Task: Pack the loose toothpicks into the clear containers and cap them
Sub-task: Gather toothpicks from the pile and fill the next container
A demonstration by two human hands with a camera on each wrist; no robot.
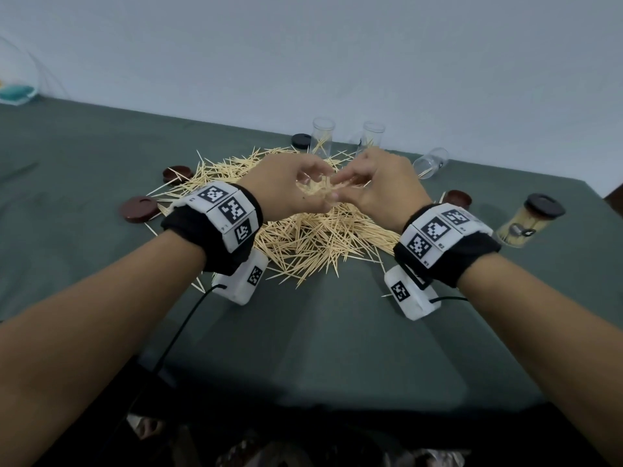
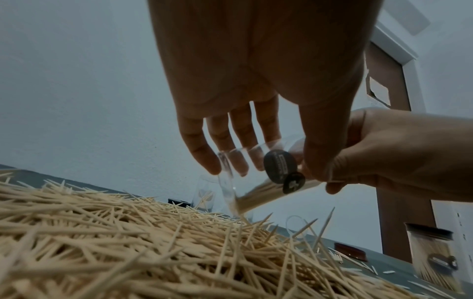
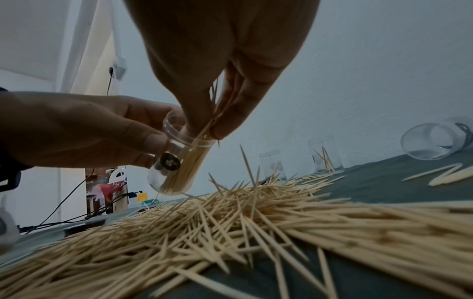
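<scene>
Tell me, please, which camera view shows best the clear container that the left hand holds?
The right wrist view: the clear container appears whole, tilted, partly filled, with the right hand feeding toothpicks in. The left wrist view shows it behind the left hand's fingers. In the head view both hands almost hide it.

We see pale tan wooden toothpicks (image 1: 313, 237) on dark green table cloth (image 1: 320, 348), reddish-brown round lids (image 1: 139, 209), black round lid (image 1: 301, 140), black wristbands with black-and-white square-code tags (image 1: 225, 210).

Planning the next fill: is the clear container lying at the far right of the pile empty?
Cannot tell: the fallen container looks nearly empty, with one toothpick at its mouth.
</scene>
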